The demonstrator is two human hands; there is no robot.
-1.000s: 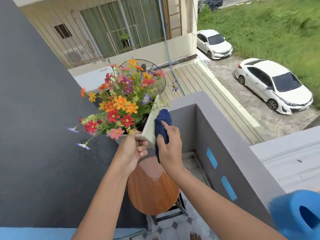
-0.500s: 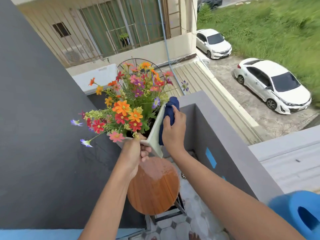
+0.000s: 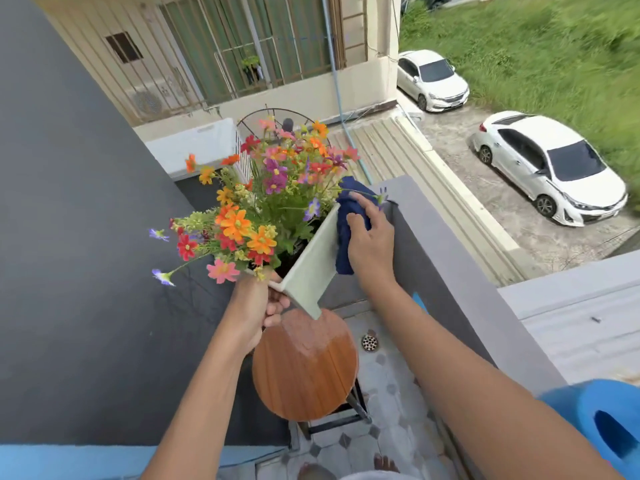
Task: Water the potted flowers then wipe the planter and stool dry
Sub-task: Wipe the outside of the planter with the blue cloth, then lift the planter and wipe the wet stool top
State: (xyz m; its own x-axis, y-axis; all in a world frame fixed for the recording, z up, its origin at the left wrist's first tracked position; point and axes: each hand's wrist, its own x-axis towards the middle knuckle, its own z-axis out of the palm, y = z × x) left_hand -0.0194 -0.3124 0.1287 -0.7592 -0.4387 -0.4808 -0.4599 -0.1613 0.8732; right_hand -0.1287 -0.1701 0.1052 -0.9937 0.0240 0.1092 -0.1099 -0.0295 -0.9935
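Balcony setting: grey parapet wall (image 3: 450, 244) at right, dark wall at left, two white cars (image 3: 550, 168) parked below. Round wooden stool (image 3: 304, 368) stands on the tiled floor, its top partly wet. Blue watering can (image 3: 602, 427) sits at lower right. Left hand (image 3: 256, 306) grips the near corner of the white planter (image 3: 311, 268), holding it tilted above the stool; flowers (image 3: 263, 209) fill it. Right hand (image 3: 370, 240) presses a dark blue cloth (image 3: 346, 230) flat against the planter's right side.
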